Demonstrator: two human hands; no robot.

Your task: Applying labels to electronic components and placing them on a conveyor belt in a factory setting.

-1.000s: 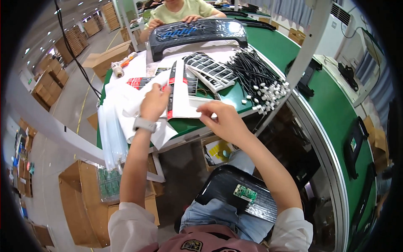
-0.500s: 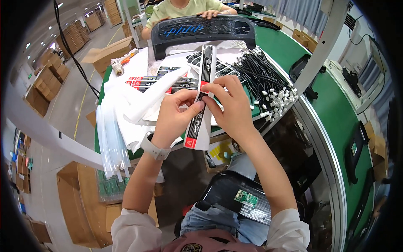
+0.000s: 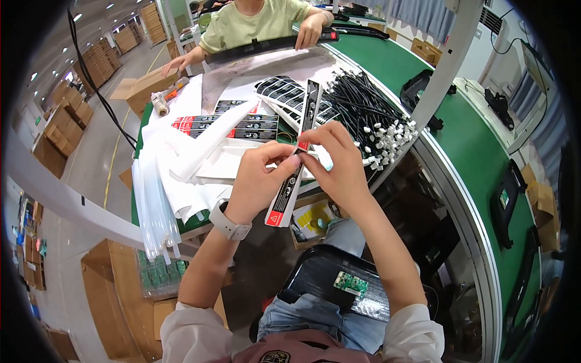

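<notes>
I hold a long black-and-red label strip (image 3: 287, 196) with white backing, tilted over the table's near edge. My left hand (image 3: 256, 183) pinches it near the middle between thumb and fingers, and a white watch band circles that wrist. Right beside it, the thumb and fingertips of my right hand (image 3: 339, 169) are closed on the strip at its red section. Whether a layer is parting from the backing cannot be made out. Beyond my hands lie similar label sheets (image 3: 200, 125). Across my lap rests a glossy black panel (image 3: 315, 272) with a green circuit board (image 3: 351, 283) on it.
Black cables with white connectors (image 3: 387, 142) are heaped at the right; clear tubes (image 3: 154, 206) hang off the left edge. A tape gun (image 3: 160, 103) sits at far left. Opposite, a person in a light green shirt (image 3: 254, 25) touches a dark panel (image 3: 266, 46). A white post (image 3: 448, 66) stands right.
The person opposite has tipped the upright black panel down and moved one hand out toward the cardboard box. My hands stay pinched on the strip, which has turned slightly.
</notes>
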